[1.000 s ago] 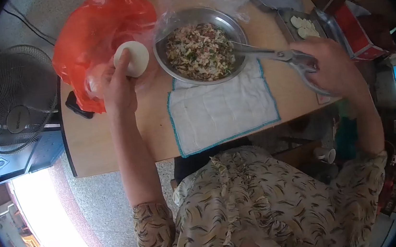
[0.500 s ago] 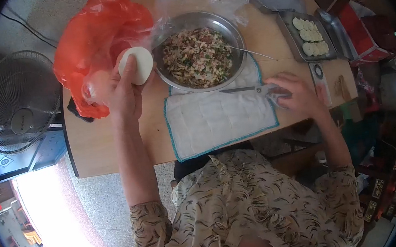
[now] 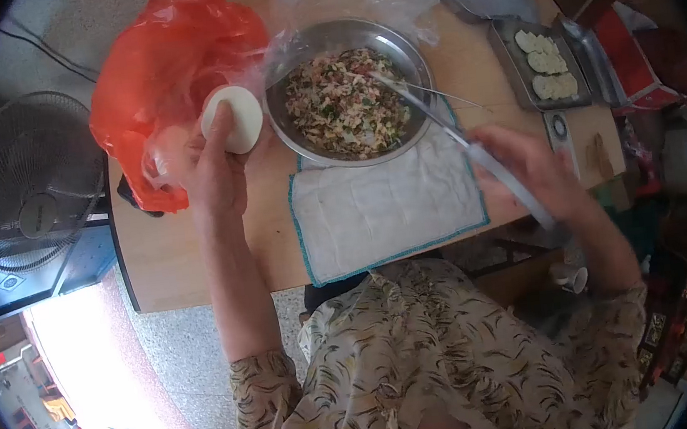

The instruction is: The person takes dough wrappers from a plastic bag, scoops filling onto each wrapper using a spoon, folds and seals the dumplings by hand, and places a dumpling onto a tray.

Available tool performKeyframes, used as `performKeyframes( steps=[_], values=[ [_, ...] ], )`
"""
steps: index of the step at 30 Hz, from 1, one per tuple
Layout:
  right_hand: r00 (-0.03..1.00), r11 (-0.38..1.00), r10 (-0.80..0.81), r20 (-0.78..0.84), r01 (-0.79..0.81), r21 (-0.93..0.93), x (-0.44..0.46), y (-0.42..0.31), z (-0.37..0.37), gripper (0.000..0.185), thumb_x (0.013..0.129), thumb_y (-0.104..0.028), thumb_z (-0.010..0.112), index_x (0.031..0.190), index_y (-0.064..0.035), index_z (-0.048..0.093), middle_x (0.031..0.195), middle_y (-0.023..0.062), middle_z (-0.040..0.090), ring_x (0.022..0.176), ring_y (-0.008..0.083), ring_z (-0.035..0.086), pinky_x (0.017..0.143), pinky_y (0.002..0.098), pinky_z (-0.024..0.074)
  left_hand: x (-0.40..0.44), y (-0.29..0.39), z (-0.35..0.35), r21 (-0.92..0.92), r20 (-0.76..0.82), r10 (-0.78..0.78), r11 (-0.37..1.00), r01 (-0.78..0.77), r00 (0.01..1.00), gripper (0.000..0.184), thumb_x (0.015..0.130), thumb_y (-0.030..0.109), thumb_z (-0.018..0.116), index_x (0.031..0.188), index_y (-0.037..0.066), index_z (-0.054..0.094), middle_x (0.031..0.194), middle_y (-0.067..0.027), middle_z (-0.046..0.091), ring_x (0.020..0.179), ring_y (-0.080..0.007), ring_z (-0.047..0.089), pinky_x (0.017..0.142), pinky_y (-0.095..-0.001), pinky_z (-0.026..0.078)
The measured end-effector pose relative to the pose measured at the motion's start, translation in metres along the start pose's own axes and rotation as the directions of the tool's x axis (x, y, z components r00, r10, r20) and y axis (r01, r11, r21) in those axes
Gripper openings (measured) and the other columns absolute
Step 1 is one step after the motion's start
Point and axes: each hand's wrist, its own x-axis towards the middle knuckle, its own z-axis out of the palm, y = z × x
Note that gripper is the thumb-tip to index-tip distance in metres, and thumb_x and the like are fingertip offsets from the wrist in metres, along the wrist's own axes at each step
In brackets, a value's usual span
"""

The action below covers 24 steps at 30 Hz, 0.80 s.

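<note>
My left hand (image 3: 218, 177) pinches a round white dumpling wrapper (image 3: 245, 123), thumb across its face, left of the metal bowl (image 3: 338, 161). In the bowl lies chopped filling (image 3: 340, 102) with green and pinkish bits. A pair of scissors (image 3: 450, 129) is in my right hand (image 3: 535, 165), its blades slanting up and left over the bowl's right rim; this hand is smeared by motion. A thin metal utensil (image 3: 457, 99) also leans on that rim. Under the bowl's front edge lies a white cloth (image 3: 385, 210) with teal edging.
A red plastic bag (image 3: 170, 74) sits on the table's left, with clear plastic (image 3: 354, 0) behind the bowl. At the right back, a dark metal tray (image 3: 515, 79) holds several pale dumplings (image 3: 550, 67). A fan (image 3: 31, 189) stands off the left side.
The scissors have come up off the cloth in my right hand and swung from lying level to slanting over the bowl. My left hand with the wrapper has hardly moved.
</note>
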Motion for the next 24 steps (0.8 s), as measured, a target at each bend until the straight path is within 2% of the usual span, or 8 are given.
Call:
performKeyframes(
  steps=[2, 5, 6, 9, 12, 18, 21, 24],
  values=[
    [0.988, 0.949, -0.150, 0.023, 0.151, -0.275, 0.019, -0.002, 0.003, 0.041, 0.093, -0.017, 0.072, 0.127, 0.0005, 0.056, 0.101, 0.0069, 0.066, 0.085, 0.0111, 0.061, 0.075, 0.0269, 0.0494, 0.000, 0.002, -0.003, -0.010, -0.013, 0.025, 1.000, -0.025, 1.000, 0.032, 0.100, 0.017, 0.061, 0.122, -0.006, 0.060, 0.118, -0.0156, 0.068, 0.104, -0.0235, 0.069, 0.087, -0.0332, 0.060],
    [0.995, 0.869, 0.097, 0.017, -0.077, -0.489, 0.039, -0.033, 0.002, 0.041, 0.093, -0.025, 0.073, 0.121, 0.0011, 0.058, 0.093, 0.0059, 0.066, 0.082, 0.0096, 0.059, 0.070, 0.0273, 0.0469, -0.002, 0.012, -0.006, -0.032, -0.017, 0.012, 0.999, -0.012, 1.000, 0.031, 0.100, 0.016, 0.061, 0.122, -0.006, 0.060, 0.119, -0.0150, 0.068, 0.105, -0.0236, 0.069, 0.088, -0.0357, 0.060],
    [0.999, 0.869, 0.033, 0.034, -0.012, -0.494, 0.048, -0.025, 0.002, 0.039, 0.093, -0.027, 0.072, 0.117, 0.0010, 0.059, 0.086, 0.0050, 0.065, 0.078, 0.0087, 0.058, 0.068, 0.0276, 0.0459, -0.002, 0.013, -0.007, -0.049, -0.019, 0.026, 0.998, -0.027, 0.999, 0.030, 0.100, 0.016, 0.062, 0.122, -0.006, 0.061, 0.119, -0.0150, 0.068, 0.105, -0.0236, 0.069, 0.089, -0.0364, 0.060],
    [0.994, 0.839, 0.113, 0.016, -0.086, -0.538, 0.055, -0.035, 0.003, 0.037, 0.093, -0.026, 0.073, 0.116, -0.0001, 0.060, 0.085, 0.0042, 0.064, 0.076, 0.0081, 0.057, 0.068, 0.0266, 0.0455, -0.001, 0.014, -0.010, -0.079, -0.027, 0.066, 0.995, -0.068, 0.997, 0.030, 0.100, 0.016, 0.062, 0.121, -0.005, 0.061, 0.119, -0.0149, 0.068, 0.104, -0.0233, 0.069, 0.089, -0.0383, 0.061],
    [0.990, 0.885, 0.138, 0.035, -0.108, -0.453, 0.066, -0.030, 0.003, 0.047, 0.095, -0.038, 0.066, 0.114, 0.0047, 0.066, 0.088, 0.0189, 0.071, 0.078, 0.0209, 0.068, 0.073, 0.0351, 0.0518, -0.005, 0.018, -0.007, -0.072, -0.022, 0.076, 0.994, -0.078, 0.997, 0.030, 0.100, 0.016, 0.062, 0.121, -0.005, 0.061, 0.117, -0.0148, 0.068, 0.104, -0.0229, 0.069, 0.088, -0.0389, 0.061],
    [0.978, 0.818, 0.202, -0.045, -0.194, -0.542, 0.068, -0.065, 0.022, 0.048, 0.093, -0.042, 0.069, 0.106, 0.0035, 0.069, 0.078, 0.0135, 0.070, 0.065, 0.0150, 0.063, 0.061, 0.0318, 0.0487, -0.010, 0.022, -0.001, -0.093, -0.018, 0.048, 0.994, -0.049, 0.999, 0.032, 0.100, 0.018, 0.063, 0.121, -0.006, 0.062, 0.113, -0.0115, 0.069, 0.099, -0.0186, 0.069, 0.082, -0.0323, 0.060],
    [0.980, 0.835, 0.198, -0.025, -0.182, -0.520, 0.068, -0.067, 0.024, 0.046, 0.094, -0.042, 0.069, 0.102, 0.0030, 0.070, 0.073, 0.0106, 0.068, 0.063, 0.0128, 0.061, 0.058, 0.0319, 0.0475, -0.011, 0.023, 0.000, -0.093, 0.005, 0.062, 0.994, -0.061, 0.998, 0.032, 0.100, 0.018, 0.063, 0.121, -0.006, 0.062, 0.112, -0.0111, 0.069, 0.098, -0.0177, 0.068, 0.082, -0.0320, 0.059],
    [0.995, 0.816, 0.099, 0.005, -0.079, -0.573, 0.072, -0.052, 0.018, 0.045, 0.094, -0.042, 0.070, 0.099, 0.0028, 0.069, 0.069, 0.0090, 0.066, 0.061, 0.0117, 0.059, 0.057, 0.0322, 0.0470, -0.010, 0.021, -0.001, -0.080, 0.013, 0.066, 0.995, -0.065, 0.998, 0.032, 0.100, 0.019, 0.063, 0.121, -0.005, 0.063, 0.112, -0.0107, 0.069, 0.098, -0.0168, 0.068, 0.082, -0.0314, 0.059]
  ],
)
